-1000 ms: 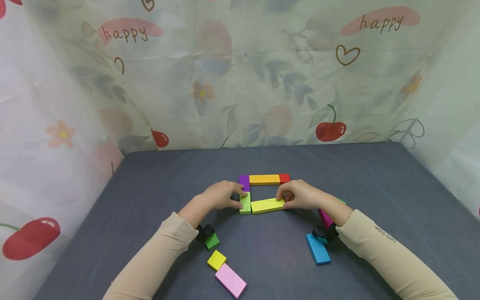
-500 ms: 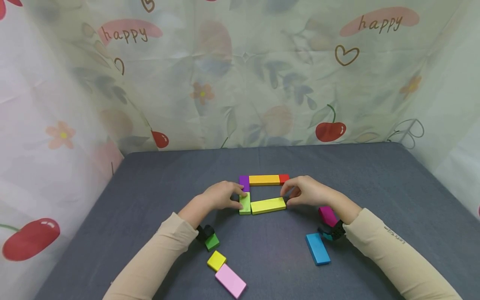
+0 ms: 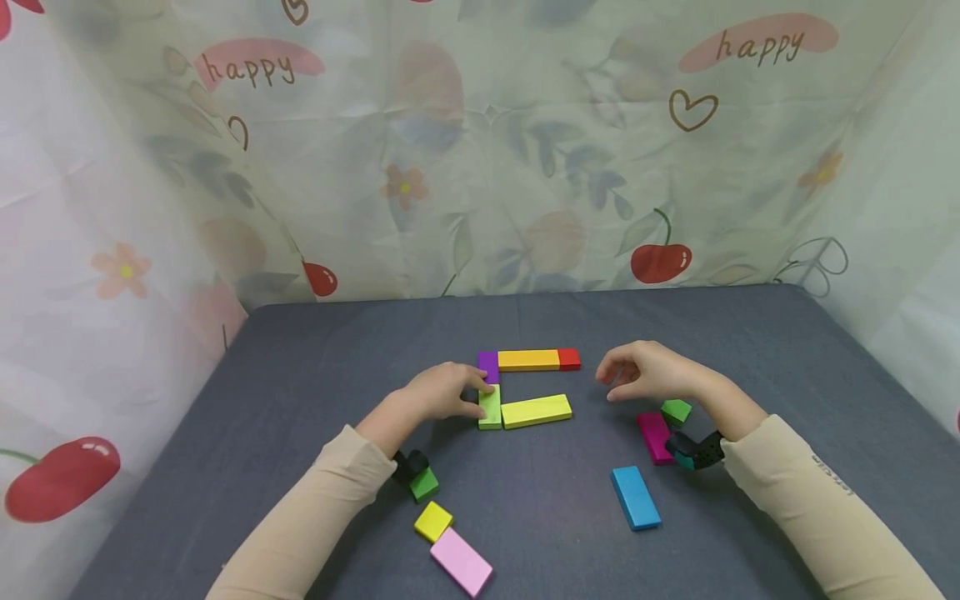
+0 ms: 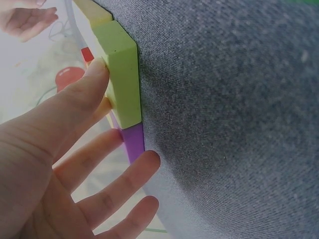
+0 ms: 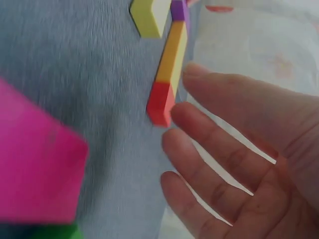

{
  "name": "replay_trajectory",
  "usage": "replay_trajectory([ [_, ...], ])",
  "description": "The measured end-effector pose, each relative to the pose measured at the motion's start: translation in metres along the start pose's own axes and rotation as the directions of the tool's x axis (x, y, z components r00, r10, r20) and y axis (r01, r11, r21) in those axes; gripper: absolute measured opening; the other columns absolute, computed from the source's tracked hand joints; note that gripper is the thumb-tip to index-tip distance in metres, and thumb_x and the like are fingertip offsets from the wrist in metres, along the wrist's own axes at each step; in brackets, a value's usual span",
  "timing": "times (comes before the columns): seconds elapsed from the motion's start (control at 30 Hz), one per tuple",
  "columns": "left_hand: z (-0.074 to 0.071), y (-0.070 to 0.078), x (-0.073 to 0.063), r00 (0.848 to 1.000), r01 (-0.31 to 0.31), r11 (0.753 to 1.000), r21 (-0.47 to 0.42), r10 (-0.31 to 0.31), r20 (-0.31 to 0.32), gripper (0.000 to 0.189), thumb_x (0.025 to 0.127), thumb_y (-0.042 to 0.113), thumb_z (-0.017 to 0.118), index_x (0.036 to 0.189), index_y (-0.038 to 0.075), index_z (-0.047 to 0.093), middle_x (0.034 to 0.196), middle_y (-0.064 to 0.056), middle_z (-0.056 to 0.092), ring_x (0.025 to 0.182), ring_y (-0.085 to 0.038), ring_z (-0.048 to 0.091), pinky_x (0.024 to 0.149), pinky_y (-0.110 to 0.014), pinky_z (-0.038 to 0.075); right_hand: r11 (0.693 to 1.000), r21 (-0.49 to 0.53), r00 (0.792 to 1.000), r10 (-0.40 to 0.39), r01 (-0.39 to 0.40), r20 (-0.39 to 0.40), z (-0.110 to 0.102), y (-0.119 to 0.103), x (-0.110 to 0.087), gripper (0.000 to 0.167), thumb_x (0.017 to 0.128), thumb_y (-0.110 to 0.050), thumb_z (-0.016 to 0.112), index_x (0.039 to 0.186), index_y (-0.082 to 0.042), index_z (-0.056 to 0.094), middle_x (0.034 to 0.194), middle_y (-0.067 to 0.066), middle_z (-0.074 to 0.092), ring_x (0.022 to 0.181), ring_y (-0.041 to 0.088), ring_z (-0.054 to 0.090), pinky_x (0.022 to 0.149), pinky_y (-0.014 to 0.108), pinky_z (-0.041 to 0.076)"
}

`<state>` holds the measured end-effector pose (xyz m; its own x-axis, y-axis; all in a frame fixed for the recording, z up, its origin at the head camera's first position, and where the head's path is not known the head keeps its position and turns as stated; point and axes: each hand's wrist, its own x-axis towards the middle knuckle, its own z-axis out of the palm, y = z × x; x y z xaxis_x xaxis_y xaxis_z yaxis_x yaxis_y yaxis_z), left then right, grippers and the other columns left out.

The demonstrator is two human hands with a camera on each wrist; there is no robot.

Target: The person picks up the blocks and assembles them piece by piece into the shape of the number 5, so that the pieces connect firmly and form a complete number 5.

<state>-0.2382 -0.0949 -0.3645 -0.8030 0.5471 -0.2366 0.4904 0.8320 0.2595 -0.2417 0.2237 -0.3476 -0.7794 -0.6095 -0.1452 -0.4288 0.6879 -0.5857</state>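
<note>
My left hand [image 3: 442,392] rests thumb and index fingertip on the light green block [image 3: 490,417]. In the left wrist view the thumb [image 4: 94,74] lies on that light green block [image 4: 124,79], and the other fingers extend loosely beside the purple block [image 4: 133,142]. A long yellow block [image 3: 536,411] lies slightly slanted, one end at the light green block. Beyond it, the purple block [image 3: 488,365], an orange block [image 3: 528,360] and a red block [image 3: 569,359] form a corner and row. My right hand [image 3: 652,369] hovers right of the red block, holding nothing, fingers loosely bent.
Near my right wrist lie a magenta block [image 3: 655,437] and a green block [image 3: 677,411], with a blue block [image 3: 636,498] closer in. Near my left forearm are a green block [image 3: 424,484], a small yellow block [image 3: 433,522] and a pink block [image 3: 461,562]. A patterned curtain [image 3: 487,150] hangs behind.
My right hand has let go of the long yellow block's right end and moved right and away, uncovering the red block. My left hand has stayed on the light green block.
</note>
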Motion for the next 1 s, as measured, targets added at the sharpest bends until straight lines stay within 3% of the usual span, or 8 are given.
replay_trajectory([
  [0.33, 0.002, -0.001, 0.002, 1.0, 0.003, 1.0, 0.016, -0.003, 0.001, 0.043, 0.083, 0.032, 0.07, 0.124, 0.019, 0.062, 0.14, -0.002, 0.051, 0.132, -0.024, 0.045, 0.11, -0.041, 0.036, 0.997, 0.027, 0.998, 0.069, -0.069, 0.003, -0.015, 0.029, -0.023, 0.032, 0.079, -0.02, 0.074, 0.104, -0.001, 0.064, 0.103, 0.013, 0.065, 0.083, 0.013, 0.062, 0.071, 0.021, 0.052],
  [0.57, 0.006, -0.007, 0.008, 1.0, -0.007, 0.999, 0.035, 0.007, -0.003, 0.044, 0.083, 0.035, 0.069, 0.124, 0.02, 0.062, 0.139, -0.003, 0.052, 0.131, -0.024, 0.046, 0.109, -0.04, 0.039, 0.99, 0.051, 0.99, 0.132, -0.135, 0.05, -0.02, 0.044, -0.036, 0.043, 0.075, -0.023, 0.077, 0.108, 0.0, 0.062, 0.106, 0.014, 0.064, 0.09, 0.016, 0.059, 0.073, 0.02, 0.051],
  [0.73, 0.001, -0.001, 0.002, 1.0, 0.007, 1.0, 0.015, -0.007, 0.002, 0.044, 0.083, 0.032, 0.07, 0.124, 0.019, 0.062, 0.139, -0.002, 0.052, 0.132, -0.023, 0.045, 0.11, -0.041, 0.037, 0.986, 0.057, 0.986, 0.155, -0.159, 0.059, -0.019, 0.048, -0.041, 0.046, 0.074, -0.024, 0.078, 0.109, 0.001, 0.061, 0.11, 0.015, 0.063, 0.094, 0.019, 0.059, 0.075, 0.02, 0.05],
  [1.0, 0.002, -0.001, 0.001, 1.0, 0.007, 1.0, 0.016, -0.007, -0.001, 0.045, 0.083, 0.033, 0.07, 0.124, 0.02, 0.062, 0.14, -0.002, 0.051, 0.132, -0.023, 0.045, 0.11, -0.042, 0.037, 0.971, 0.115, 0.974, 0.195, -0.208, 0.114, -0.015, 0.055, -0.043, 0.047, 0.073, -0.02, 0.079, 0.107, 0.003, 0.057, 0.095, 0.007, 0.06, 0.085, 0.016, 0.053, 0.069, 0.022, 0.047],
])
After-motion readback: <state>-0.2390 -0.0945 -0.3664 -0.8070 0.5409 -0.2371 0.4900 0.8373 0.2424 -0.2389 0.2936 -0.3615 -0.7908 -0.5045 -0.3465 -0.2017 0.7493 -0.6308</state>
